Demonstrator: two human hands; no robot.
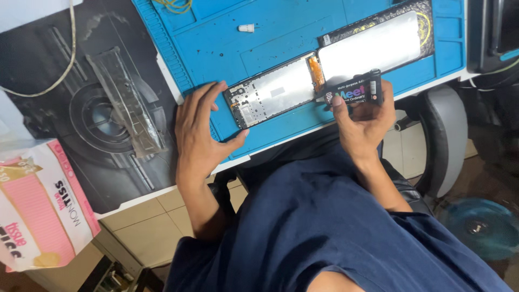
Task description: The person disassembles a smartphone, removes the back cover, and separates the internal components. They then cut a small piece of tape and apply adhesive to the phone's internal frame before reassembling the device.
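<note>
An opened phone frame (270, 94) with a silver plate lies on the blue work mat (227, 38). An orange flex strip joins it to a screen panel (373, 46) lying face down beside it. My left hand (200, 132) rests flat on the mat at the frame's left end, thumb under the frame's corner. My right hand (362, 119) grips a small black glue tube (354, 92), its tip touching the frame near the orange strip.
A small white cap (246, 28) lies on the mat above the frame. A clear plastic strip (127, 100) sits on the dark desk pad to the left. A pink tissue pack (40, 211) hangs off the desk's left corner. A grey chair armrest (446, 135) is at right.
</note>
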